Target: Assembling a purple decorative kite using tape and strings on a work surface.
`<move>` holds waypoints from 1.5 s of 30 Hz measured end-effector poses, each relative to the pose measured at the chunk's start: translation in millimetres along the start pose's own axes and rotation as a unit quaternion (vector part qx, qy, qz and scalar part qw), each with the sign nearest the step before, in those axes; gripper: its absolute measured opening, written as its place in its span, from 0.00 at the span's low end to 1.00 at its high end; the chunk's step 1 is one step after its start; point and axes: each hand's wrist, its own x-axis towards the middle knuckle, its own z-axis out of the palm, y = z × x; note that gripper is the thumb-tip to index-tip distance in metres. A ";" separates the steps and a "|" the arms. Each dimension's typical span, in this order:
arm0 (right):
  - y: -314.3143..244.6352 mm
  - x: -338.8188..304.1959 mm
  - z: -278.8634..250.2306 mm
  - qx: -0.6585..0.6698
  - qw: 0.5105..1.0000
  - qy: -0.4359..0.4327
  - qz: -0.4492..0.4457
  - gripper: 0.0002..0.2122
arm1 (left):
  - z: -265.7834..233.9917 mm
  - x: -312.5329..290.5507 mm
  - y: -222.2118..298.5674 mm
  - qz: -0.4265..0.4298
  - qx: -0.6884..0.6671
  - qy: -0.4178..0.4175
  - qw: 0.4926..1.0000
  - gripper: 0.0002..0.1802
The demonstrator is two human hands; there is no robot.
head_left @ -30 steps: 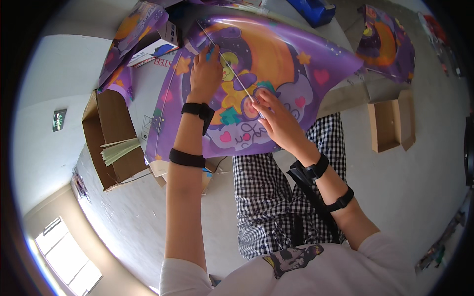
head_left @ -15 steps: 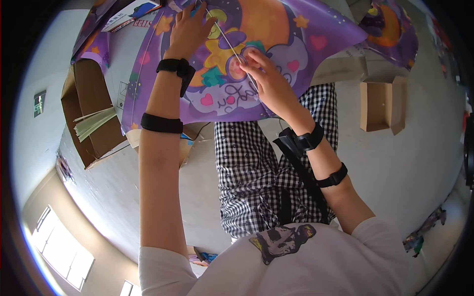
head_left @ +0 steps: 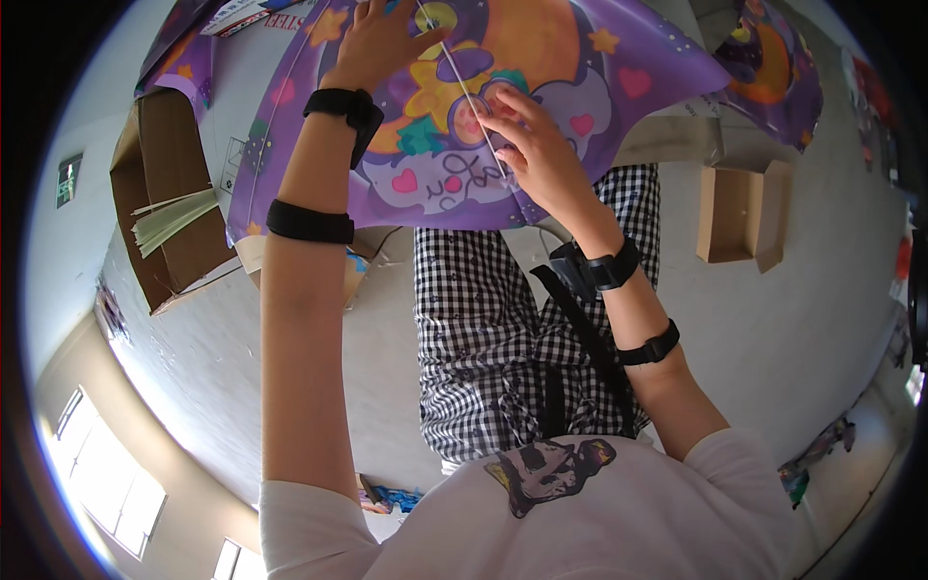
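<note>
A purple sheet point(head_left: 667, 72) printed with a moon, stars, clouds and hearts lies spread before me, its near edge over my lap. A thin white rod point(head_left: 456, 72) slants across its middle. My left hand point(head_left: 377, 43) lies flat on the upper part of the sheet, fingers apart and thumb stretched toward the rod; its fingertips run off the top edge. Farther down, my right hand point(head_left: 541, 150) has its thumb and bent fingers at the rod's lower end, apparently pinching it.
An open brown carton point(head_left: 169, 164) with pale strips point(head_left: 176, 220) stands left. On the floor at right lies a small open cardboard box point(head_left: 732, 217). Another purple printed piece point(head_left: 773, 72) hangs at the far right. Beneath the sheet shows a pale cardboard surface point(head_left: 672, 140).
The view has shifted slightly. My right hand stays at the rod's lower end with its fingers a little more spread; my left hand remains on the sheet.
</note>
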 end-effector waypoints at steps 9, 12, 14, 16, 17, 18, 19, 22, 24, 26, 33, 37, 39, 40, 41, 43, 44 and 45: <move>-4.1 0.6 -2.5 -0.005 1.000 -0.007 0.002 0.22 | 4.4 4.1 -10.5 0.000 -0.006 -0.026 1.000 0.51; -3.2 -0.1 -1.2 -0.010 1.000 -0.005 0.002 0.22 | 6.6 3.5 -16.2 0.005 0.000 -0.032 0.999 0.53; -1.9 -0.2 0.0 -0.011 1.000 -0.005 0.003 0.22 | 6.1 -0.3 -22.9 0.113 -0.175 0.017 0.978 0.53; -0.8 -0.1 1.1 -0.017 1.000 -0.009 0.005 0.22 | 7.9 -0.4 -24.8 0.217 -0.342 0.066 0.912 0.54; -0.6 -0.1 1.5 -0.018 1.000 -0.004 -0.003 0.22 | 9.7 0.9 -23.2 0.118 -0.169 0.014 0.978 0.54; -0.5 -0.2 1.5 -0.018 1.000 -0.003 -0.003 0.22 | 10.4 1.9 -21.6 0.014 0.011 -0.039 0.999 0.54; -0.7 -0.3 1.4 -0.018 1.000 -0.013 0.014 0.22 | 9.5 1.1 -20.9 0.015 0.011 -0.038 0.999 0.54; -1.9 -0.9 0.4 0.006 1.000 -0.010 0.014 0.22 | 4.6 -0.8 -15.5 0.213 -0.346 0.082 0.910 0.55; -2.5 -1.4 0.1 0.007 1.000 -0.007 0.015 0.22 | 3.7 2.0 -8.2 -0.022 0.015 -0.045 0.999 0.55; -2.7 -1.9 0.4 0.010 1.000 -0.006 0.017 0.22 | 1.4 2.6 -5.1 -0.024 0.010 -0.054 0.998 0.56; 0.6 -1.0 2.4 -0.007 1.000 -0.001 0.003 0.16 | 5.6 4.7 -11.2 -0.016 -0.003 -0.057 0.998 0.56; -0.1 -0.9 1.1 0.007 1.000 -0.005 0.018 0.08 | 7.1 2.9 -14.3 -0.004 -0.015 -0.050 0.999 0.57; -2.1 -0.3 1.4 0.011 1.000 -0.008 0.027 0.09 | 5.7 2.1 -13.2 0.009 -0.038 -0.019 0.999 0.57; -3.6 0.0 2.2 0.017 0.998 -0.022 0.051 0.10 | 4.7 1.9 -12.2 0.004 -0.038 -0.018 0.999 0.57; -4.7 0.7 2.4 0.016 0.999 -0.018 0.040 0.10 | 3.6 2.3 -10.8 0.005 -0.017 -0.026 1.000 0.57; -6.8 1.5 3.4 -0.012 0.999 -0.011 0.039 0.10 | 1.6 2.8 -8.2 -0.009 0.002 -0.034 0.999 0.56; -7.4 2.0 3.8 -0.010 1.000 -0.017 0.022 0.10 | 0.9 3.1 -7.3 -0.007 0.018 -0.056 0.998 0.57; -8.1 2.0 4.3 -0.015 0.999 -0.015 0.035 0.10 | 0.5 3.5 -6.4 -0.006 0.033 -0.077 0.996 0.57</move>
